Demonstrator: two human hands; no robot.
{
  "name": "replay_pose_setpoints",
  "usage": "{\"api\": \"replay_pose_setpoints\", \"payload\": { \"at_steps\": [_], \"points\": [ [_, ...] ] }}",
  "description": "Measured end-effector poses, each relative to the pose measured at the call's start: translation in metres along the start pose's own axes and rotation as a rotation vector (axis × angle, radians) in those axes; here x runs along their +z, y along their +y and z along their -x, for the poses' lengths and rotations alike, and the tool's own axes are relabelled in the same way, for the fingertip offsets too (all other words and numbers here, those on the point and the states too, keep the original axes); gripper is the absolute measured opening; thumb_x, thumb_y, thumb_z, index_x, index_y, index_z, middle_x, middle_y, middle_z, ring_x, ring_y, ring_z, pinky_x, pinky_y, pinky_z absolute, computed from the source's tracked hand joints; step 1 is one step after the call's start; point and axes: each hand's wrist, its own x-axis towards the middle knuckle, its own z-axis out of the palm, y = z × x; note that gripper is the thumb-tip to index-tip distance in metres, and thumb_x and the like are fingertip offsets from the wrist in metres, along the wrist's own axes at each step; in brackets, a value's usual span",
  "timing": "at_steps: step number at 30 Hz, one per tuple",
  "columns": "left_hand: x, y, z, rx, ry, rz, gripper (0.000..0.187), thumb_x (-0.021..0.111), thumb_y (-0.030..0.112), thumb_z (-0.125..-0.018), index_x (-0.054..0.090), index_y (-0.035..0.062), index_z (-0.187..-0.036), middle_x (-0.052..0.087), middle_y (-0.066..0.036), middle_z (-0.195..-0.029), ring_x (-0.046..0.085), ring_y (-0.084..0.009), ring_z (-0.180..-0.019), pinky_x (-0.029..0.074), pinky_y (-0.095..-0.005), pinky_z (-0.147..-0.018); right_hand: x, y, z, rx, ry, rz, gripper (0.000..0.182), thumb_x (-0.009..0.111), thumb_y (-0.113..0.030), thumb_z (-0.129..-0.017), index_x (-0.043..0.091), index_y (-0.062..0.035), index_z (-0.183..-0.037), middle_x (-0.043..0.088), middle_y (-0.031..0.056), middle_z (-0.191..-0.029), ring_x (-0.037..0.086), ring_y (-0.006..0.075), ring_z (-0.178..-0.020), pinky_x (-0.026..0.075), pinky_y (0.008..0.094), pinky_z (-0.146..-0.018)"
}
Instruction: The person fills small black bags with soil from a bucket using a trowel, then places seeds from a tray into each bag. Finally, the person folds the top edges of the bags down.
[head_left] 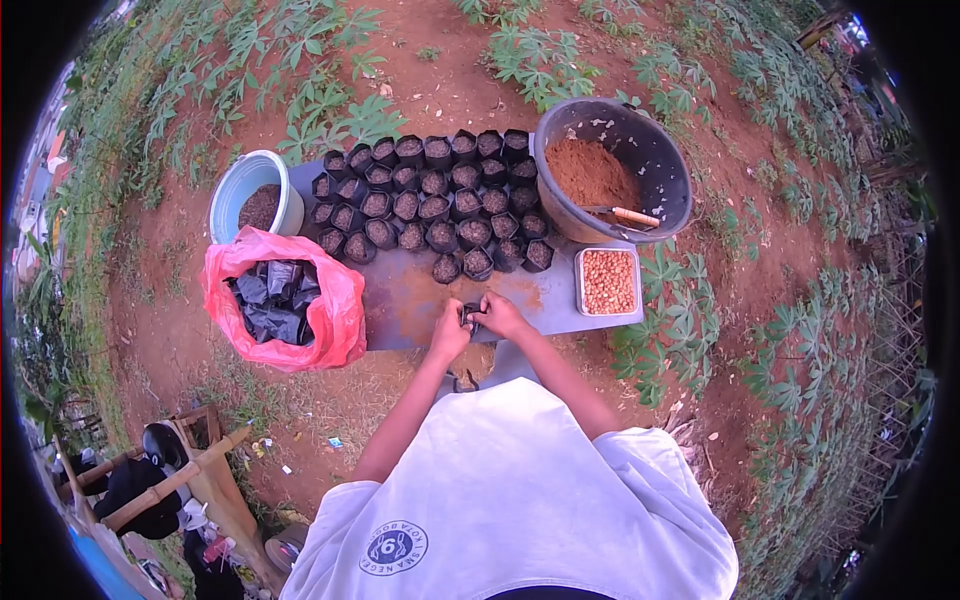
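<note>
My left hand [452, 328] and my right hand [498, 313] meet over the front edge of the table. Between them is a small black plastic planting bag [472, 313], with the fingers of both hands closed on its top. Just beyond my hands stand rows of black planting bags [437, 208] filled with dark soil. The nearest of these, a filled bag [478, 263], sits a short way past my fingertips. How full the bag in my hands is, I cannot make out.
Left of the rows are a light blue bucket [292, 212] of dark soil and a pink plastic bag [345, 290] holding folded black bags. On the right, a large black tub [672, 185] holds reddish soil and a wooden-handled trowel [635, 216]. A clear box of seeds [608, 282] stands nearer.
</note>
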Motion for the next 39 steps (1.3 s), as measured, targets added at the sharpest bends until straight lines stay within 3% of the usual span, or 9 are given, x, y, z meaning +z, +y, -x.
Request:
{"api": "replay_pose_setpoints", "payload": {
  "at_steps": [2, 6, 11, 13, 17, 20, 25, 28, 39],
  "points": [
    [-0.002, 0.002, -0.001, -0.036, -0.055, -0.017, 0.035, 0.066, 0.004, -0.079, 0.045, 0.0062, -0.106, 0.063, -0.021, -0.099, 0.060, -0.0414, -0.101, 0.046, -0.0473, -0.083, 0.000, 0.000, 0.001, -0.008, 0.003, 0.008, 0.040, 0.081, -0.030, -0.072, 0.050, -0.0057, -0.079, 0.060, 0.0109, -0.073, 0.057, 0.0213, -0.066, 0.047, 0.0354, -0.062],
    [-0.002, 0.003, 0.001, -0.029, -0.053, -0.019, 0.035, 0.066, 0.005, -0.079, 0.046, 0.0061, -0.107, 0.063, -0.022, -0.101, 0.058, -0.0427, -0.103, 0.046, -0.0486, -0.084, 0.002, 0.002, 0.001, -0.076, 0.019, 0.030, 0.037, 0.078, -0.028, -0.074, 0.049, -0.0058, -0.080, 0.059, 0.0111, -0.073, 0.057, 0.0218, -0.067, 0.047, 0.0358, -0.063],
    [-0.010, 0.008, 0.003, -0.057, -0.048, -0.008, 0.032, 0.069, 0.006, -0.078, 0.051, 0.0055, -0.104, 0.065, -0.015, -0.086, 0.065, -0.0302, -0.087, 0.049, -0.0411, -0.077, -0.002, -0.007, 0.006, -0.107, 0.049, 0.121, 0.032, 0.076, -0.025, -0.077, 0.051, -0.0054, -0.081, 0.060, 0.0105, -0.075, 0.058, 0.0208, -0.069, 0.047, 0.0352, -0.064],
    [-0.009, -0.001, 0.001, -0.059, -0.050, 0.053, 0.029, 0.068, 0.008, -0.079, 0.052, 0.0054, -0.103, 0.064, -0.012, -0.082, 0.064, -0.0254, -0.082, 0.049, -0.0382, -0.075, -0.003, -0.009, 0.009, 0.067, -0.006, -0.037, 0.028, 0.074, -0.022, -0.078, 0.053, -0.0047, -0.085, 0.061, 0.0097, -0.076, 0.059, 0.0194, -0.070, 0.047, 0.0346, -0.064],
    [-0.011, -0.014, -0.003, -0.009, -0.002, 0.165, 0.018, 0.065, 0.009, -0.083, 0.057, 0.0047, -0.098, 0.061, -0.007, -0.076, 0.059, -0.0171, -0.072, 0.048, -0.0326, -0.069, -0.001, -0.007, 0.015, 0.024, 0.043, -0.054, 0.022, 0.070, -0.018, -0.081, 0.054, -0.0034, -0.086, 0.059, 0.0081, -0.074, 0.059, 0.0180, -0.070, 0.047, 0.0339, -0.064],
    [-0.011, -0.038, -0.012, -0.006, -0.069, 0.241, 0.011, 0.063, 0.009, -0.085, 0.058, 0.0038, -0.093, 0.060, -0.005, -0.076, 0.056, -0.0148, -0.070, 0.047, -0.0305, -0.068, -0.010, -0.021, 0.027, -0.094, 0.149, -0.105, 0.019, 0.069, -0.016, -0.080, 0.057, -0.0043, -0.089, 0.061, 0.0101, -0.080, 0.061, 0.0245, -0.075, 0.048, 0.0365, -0.069],
    [-0.011, -0.049, -0.009, 0.052, -0.095, 0.319, 0.010, 0.065, 0.010, -0.085, 0.059, 0.0041, -0.091, 0.058, -0.003, -0.073, 0.053, -0.0120, -0.068, 0.046, -0.0290, -0.065, -0.018, -0.033, 0.040, -0.433, 0.086, 0.332, 0.025, 0.063, -0.010, -0.080, 0.062, -0.0087, -0.105, 0.058, 0.0120, -0.093, 0.059, 0.0315, -0.090, 0.049, 0.0404, -0.080],
    [-0.012, -0.049, -0.007, 0.056, -0.107, 0.329, 0.009, 0.064, 0.008, -0.086, 0.059, 0.0046, -0.092, 0.056, 0.000, -0.072, 0.051, -0.0097, -0.066, 0.044, -0.0262, -0.063, -0.023, -0.038, 0.037, -0.487, 0.031, 0.413, 0.028, 0.061, -0.010, -0.081, 0.063, -0.0088, -0.108, 0.058, 0.0128, -0.097, 0.058, 0.0333, -0.095, 0.049, 0.0425, -0.084],
    [-0.008, -0.028, 0.004, -0.012, 0.013, 0.222, 0.008, 0.066, 0.008, -0.085, 0.060, 0.0039, -0.090, 0.056, 0.001, -0.072, 0.050, -0.0080, -0.065, 0.043, -0.0249, -0.060, -0.050, -0.038, 0.016, -0.623, -0.120, 0.408, 0.010, 0.058, -0.010, -0.082, 0.055, -0.0053, -0.090, 0.055, 0.0135, -0.091, 0.058, 0.0343, -0.091, 0.047, 0.0448, -0.079]
  ]
}}
